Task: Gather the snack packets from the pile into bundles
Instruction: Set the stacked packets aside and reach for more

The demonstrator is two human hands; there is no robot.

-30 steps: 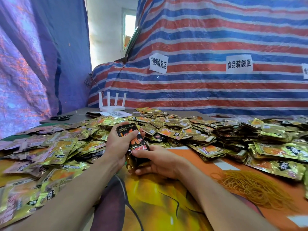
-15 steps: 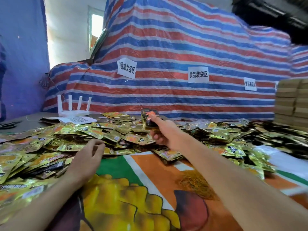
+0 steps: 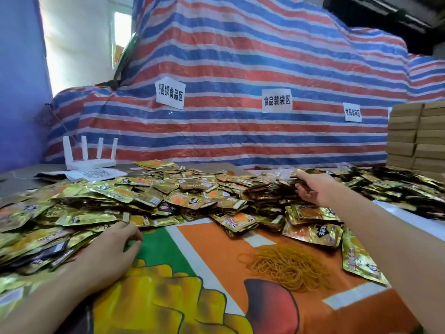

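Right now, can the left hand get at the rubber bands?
Probably yes: the left hand rests at the packet pile's edge, and only bare cloth lies between it and the rubber bands.

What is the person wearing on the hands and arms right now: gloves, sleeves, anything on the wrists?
Nothing that shows. The left hand and right hand are bare, without gloves. The left forearm and right forearm are uncovered to the frame edge, so no sleeve is in view. Neither wrist carries a watch, band or strap. No ring shows on the visible fingers.
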